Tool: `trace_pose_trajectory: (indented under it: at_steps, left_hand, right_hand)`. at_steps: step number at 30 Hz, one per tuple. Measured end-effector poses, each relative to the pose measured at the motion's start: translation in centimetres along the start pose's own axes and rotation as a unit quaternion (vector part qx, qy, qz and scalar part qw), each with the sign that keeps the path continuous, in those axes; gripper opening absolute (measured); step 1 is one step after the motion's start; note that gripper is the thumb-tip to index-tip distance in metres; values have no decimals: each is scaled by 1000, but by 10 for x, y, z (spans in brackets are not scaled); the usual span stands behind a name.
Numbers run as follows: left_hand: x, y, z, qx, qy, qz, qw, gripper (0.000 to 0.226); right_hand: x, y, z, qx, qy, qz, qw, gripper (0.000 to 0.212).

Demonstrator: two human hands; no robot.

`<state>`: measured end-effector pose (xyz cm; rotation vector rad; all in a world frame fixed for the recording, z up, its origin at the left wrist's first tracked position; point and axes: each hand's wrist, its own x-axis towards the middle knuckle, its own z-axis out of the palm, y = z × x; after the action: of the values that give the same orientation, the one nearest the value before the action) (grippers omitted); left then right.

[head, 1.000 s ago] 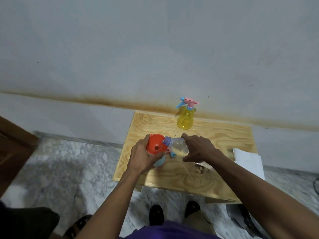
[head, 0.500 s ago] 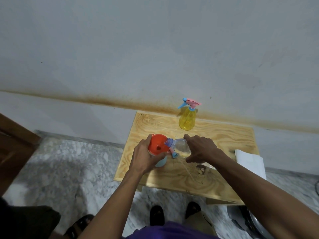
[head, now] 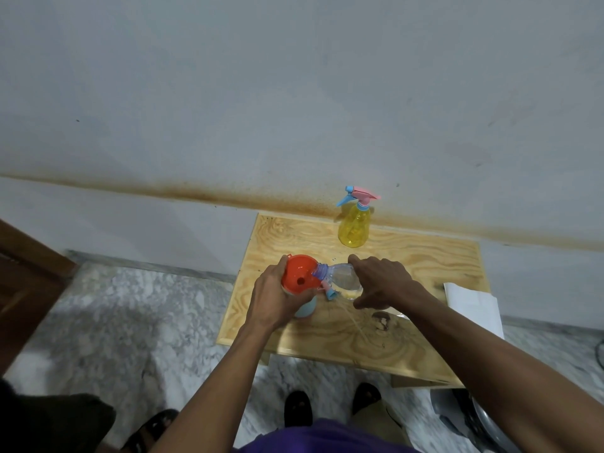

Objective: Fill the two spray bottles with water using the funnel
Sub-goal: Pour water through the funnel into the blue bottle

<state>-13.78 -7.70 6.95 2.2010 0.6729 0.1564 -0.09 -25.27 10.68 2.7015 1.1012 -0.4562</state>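
An orange funnel (head: 300,272) sits in the top of a light blue spray bottle (head: 306,309) on the wooden table (head: 421,256). My left hand (head: 274,297) grips the funnel and the bottle's neck, hiding most of the bottle. My right hand (head: 380,281) holds a clear water bottle (head: 340,276), tipped on its side with its mouth over the funnel's rim. A blue and pink spray head (head: 329,291) lies on the table just under the water bottle. A yellow spray bottle (head: 353,228) with its spray head on stands upright at the table's back edge.
A white sheet of paper (head: 474,305) hangs over the table's right edge. A dark stain (head: 380,318) marks the table near my right wrist. The wall stands right behind the table. A dark wooden piece (head: 26,289) is at left, a grey object (head: 470,416) on the marble floor at right.
Both hands stay in place, with the water bottle tipped at the funnel throughout. The view has shifted slightly.
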Motion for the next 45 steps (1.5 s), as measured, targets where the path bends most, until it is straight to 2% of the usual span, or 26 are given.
trace_pose_trajectory:
  at_steps: [17,21,25,30,34,38,41,45]
  left_hand:
    - [2,-4,1,18,-1,7,1000,102]
    - [3,-5,2,20,-6,6,1000,102]
    - [3,-7,2,21,-8,12,1000,103]
    - [3,-10,3,17,-8,27,999,105]
    - [5,-14,5,29,-7,29,999,110]
    - [6,-15,8,39,-10,29,999,106]
    - [6,-13,8,51,-7,28,998,110]
    - [6,-14,8,55,-12,25,998,107]
  right_hand:
    - [-5,-6,-1,6,-3,6,1000,79]
    - [-7,-4,6,61,12,12,998,74]
    - [-12,-9,22,163,34,25,986,72]
    - [-20,-21,36,320,89,70,941,66]
    - [-33,-20,47,416,170,158,879,65]
    - [-47,-5,58,475,247,264,802,67]
    - [-50,14,67,497,287,320,754,64]
    - [-52,37,77,495,292,365,733,64]
